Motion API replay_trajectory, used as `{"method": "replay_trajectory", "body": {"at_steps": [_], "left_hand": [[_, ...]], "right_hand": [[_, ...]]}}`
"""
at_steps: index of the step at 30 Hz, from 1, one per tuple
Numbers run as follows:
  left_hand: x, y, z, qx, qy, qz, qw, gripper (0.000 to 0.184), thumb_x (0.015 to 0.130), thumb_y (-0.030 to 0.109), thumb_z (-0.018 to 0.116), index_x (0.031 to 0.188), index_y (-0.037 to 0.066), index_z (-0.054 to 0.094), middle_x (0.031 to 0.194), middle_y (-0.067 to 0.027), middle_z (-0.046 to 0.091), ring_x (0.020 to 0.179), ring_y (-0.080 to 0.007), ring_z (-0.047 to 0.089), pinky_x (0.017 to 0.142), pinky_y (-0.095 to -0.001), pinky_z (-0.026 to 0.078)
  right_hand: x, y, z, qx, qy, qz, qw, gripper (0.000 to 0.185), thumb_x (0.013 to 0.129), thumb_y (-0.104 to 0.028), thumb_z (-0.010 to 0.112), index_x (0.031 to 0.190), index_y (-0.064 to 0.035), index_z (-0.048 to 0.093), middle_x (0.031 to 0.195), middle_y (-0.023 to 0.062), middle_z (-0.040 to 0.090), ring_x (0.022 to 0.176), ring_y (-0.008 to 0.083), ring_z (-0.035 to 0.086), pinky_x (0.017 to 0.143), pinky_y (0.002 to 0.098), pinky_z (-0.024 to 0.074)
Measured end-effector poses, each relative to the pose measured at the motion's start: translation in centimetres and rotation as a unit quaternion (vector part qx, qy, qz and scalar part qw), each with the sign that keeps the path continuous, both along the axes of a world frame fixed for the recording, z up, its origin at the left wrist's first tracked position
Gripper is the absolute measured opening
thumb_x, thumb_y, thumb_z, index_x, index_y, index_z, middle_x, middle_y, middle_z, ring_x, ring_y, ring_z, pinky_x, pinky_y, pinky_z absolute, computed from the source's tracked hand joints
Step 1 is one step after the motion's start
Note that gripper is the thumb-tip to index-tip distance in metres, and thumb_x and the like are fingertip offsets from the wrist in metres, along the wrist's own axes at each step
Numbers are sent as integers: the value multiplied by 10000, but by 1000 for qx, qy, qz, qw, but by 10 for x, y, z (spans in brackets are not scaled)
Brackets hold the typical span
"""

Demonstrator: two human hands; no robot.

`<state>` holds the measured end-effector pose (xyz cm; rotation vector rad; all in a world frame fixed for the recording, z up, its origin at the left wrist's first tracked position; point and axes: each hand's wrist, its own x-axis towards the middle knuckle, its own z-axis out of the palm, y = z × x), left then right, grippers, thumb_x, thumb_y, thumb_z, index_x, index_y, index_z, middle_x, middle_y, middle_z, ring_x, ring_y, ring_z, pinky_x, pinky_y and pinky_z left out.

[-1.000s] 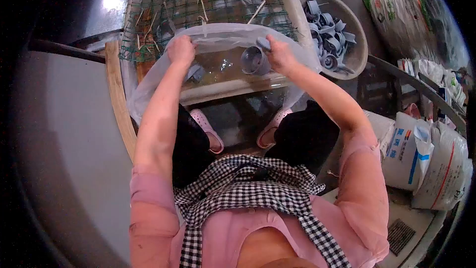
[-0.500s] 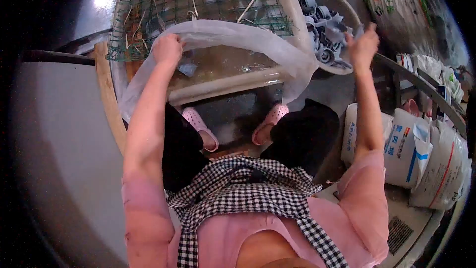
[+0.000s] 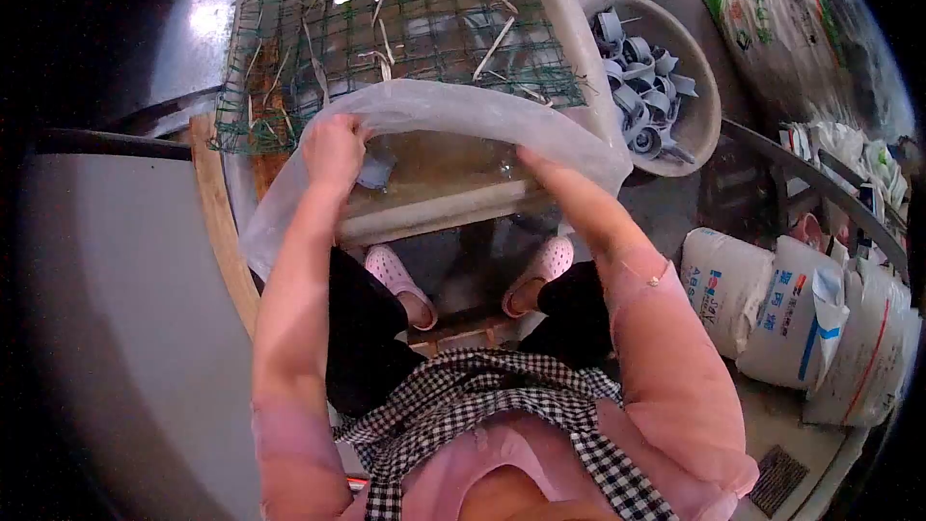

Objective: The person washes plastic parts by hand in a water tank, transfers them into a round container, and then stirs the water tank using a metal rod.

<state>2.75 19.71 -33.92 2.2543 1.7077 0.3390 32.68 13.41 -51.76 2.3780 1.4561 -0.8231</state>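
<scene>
Plastic film [image 3: 453, 104] arches above the near end of the water tank [image 3: 444, 208], gripped in the left hand [image 3: 332, 156], fingers [image 3: 359, 126] curled; whether the right hand [image 3: 538, 166] (fingers hidden) holds it, I cannot tell.

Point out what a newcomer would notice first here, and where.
First, the pale translucent bag arching over the tank's near end, pinched by the left hand, with the right hand, fingertips hidden, at its other side. Beyond it, green mesh stretches across the tank. Right of the tank, grey parts lie heaped in a round basin.
</scene>
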Motion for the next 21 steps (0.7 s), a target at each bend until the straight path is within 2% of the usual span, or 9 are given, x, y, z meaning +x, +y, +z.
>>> {"method": "replay_trajectory", "body": {"at_steps": [2,9,11,21], "left_hand": [[4,-1,8,-31,38,-2,999,202,733,254,638,769,56,657,728,-175,611,740,-357,586,660,-433,449],[3,-3,10,-33,21,-1,999,194,737,246,636,817,72,670,754,-183,615,753,-346,595,667,-428,454],[4,-2,11,-56,52,7,997,192,742,243,633,835,80,673,763,-183,617,760,-341,599,672,-423,456],[0,1,4,-33,32,-17,999,204,724,244,639,813,62,671,766,-184,619,759,-348,594,678,-425,452]], "right_hand": [[4,6,-5,13,-3,5,1000,419,805,-207,538,1158,4,457,1115,212,519,1043,352,491,886,397,389],[11,12,0,45,1,56,997,429,809,-229,539,1161,2,454,1117,213,518,1040,353,493,883,399,391],[11,12,6,55,2,72,996,432,810,-235,539,1162,2,453,1117,213,518,1039,354,493,882,400,392],[-4,12,35,99,11,166,981,448,817,-265,540,1166,0,449,1119,213,517,1035,355,496,878,403,395]]}}
